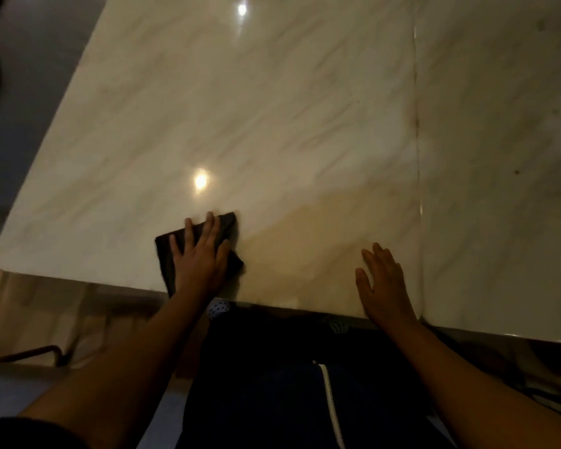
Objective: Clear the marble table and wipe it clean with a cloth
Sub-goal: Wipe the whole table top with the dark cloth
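Forearms [127, 367] reach over the tabletop [272, 108] edge.
Left hand [201, 260] presses the dark cloth [229, 223], fingers spread flat; right hand [386, 286] lies flat on marble, holding nothing.

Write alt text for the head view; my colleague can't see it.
The left hand presses a dark cloth flat on the glossy marble table near its front edge. The right hand rests flat on bare marble beside a seam.

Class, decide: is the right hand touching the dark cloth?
Apart. The head view shows the right hand flat on the marble table, bare marble separating it from the cloth under the left hand.
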